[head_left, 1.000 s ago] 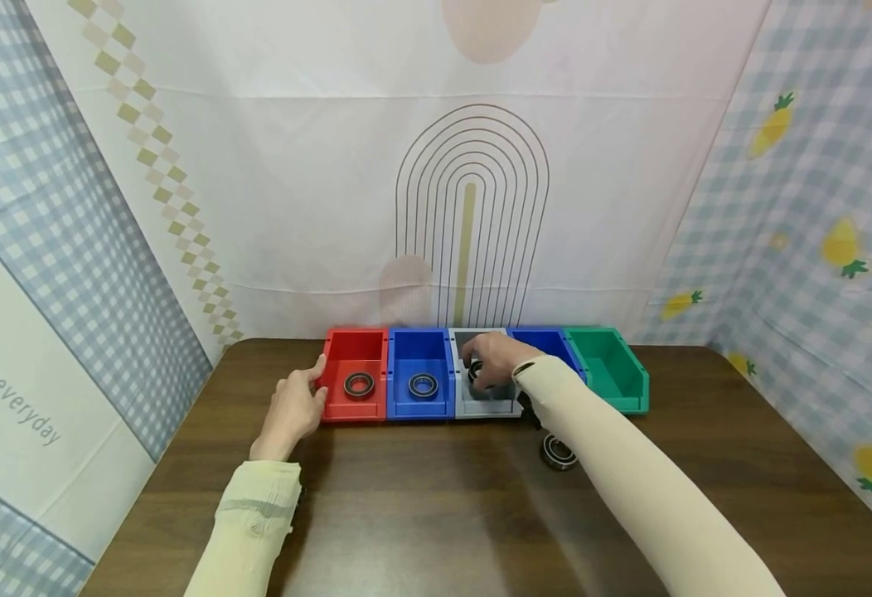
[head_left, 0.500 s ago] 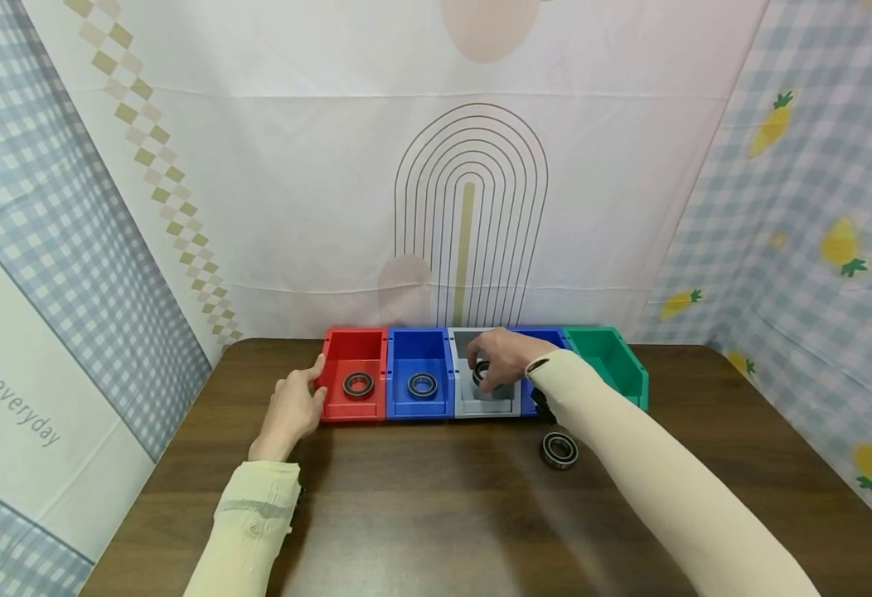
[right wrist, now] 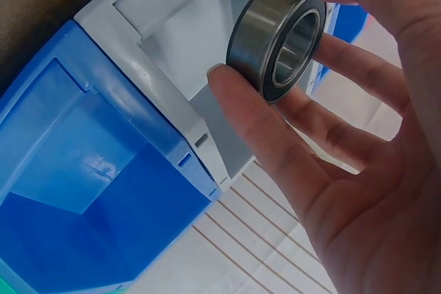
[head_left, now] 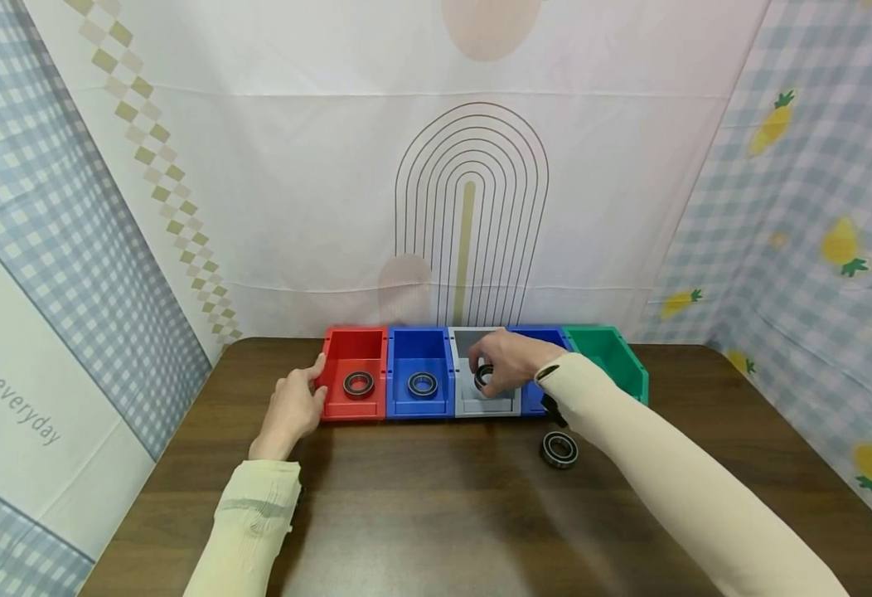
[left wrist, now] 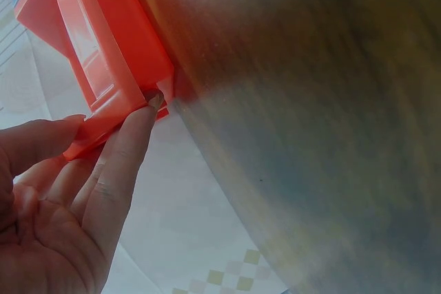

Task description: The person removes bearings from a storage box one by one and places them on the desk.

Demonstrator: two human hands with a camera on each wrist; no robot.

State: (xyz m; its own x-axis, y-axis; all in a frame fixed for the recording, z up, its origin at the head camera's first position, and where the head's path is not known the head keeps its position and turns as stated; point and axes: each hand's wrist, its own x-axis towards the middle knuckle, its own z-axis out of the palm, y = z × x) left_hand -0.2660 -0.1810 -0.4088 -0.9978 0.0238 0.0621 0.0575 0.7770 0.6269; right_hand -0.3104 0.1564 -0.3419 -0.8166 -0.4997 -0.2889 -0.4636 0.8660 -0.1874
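Note:
My right hand (head_left: 506, 358) is over the grey bin (head_left: 464, 406) and pinches a ball bearing (right wrist: 258, 36) between thumb and fingers. The right wrist view shows the bearing tilted on its edge, its bore facing the palm. My left hand (head_left: 292, 408) rests its thumb and straight fingers against the outer side of the red bin (left wrist: 138, 25). One bearing (head_left: 359, 395) lies flat in the red bin. Another bearing (head_left: 423, 395) lies in the blue bin (head_left: 417, 352) beside it. A further bearing (head_left: 559, 463) is on the table, in front of the second blue bin.
Five bins would line the table's back edge, so several stand side by side: the second blue bin (right wrist: 103, 184) is partly behind my right wrist, and the green bin (head_left: 607, 365) ends the row. A brown wooden table (head_left: 421, 514) extends in front. Patterned cloth (head_left: 317, 191) hangs behind.
My right hand has shifted slightly right within the grey bin, carrying the bearing with it. The right forearm has swung right, uncovering the bearing on the table. My left hand has stayed put.

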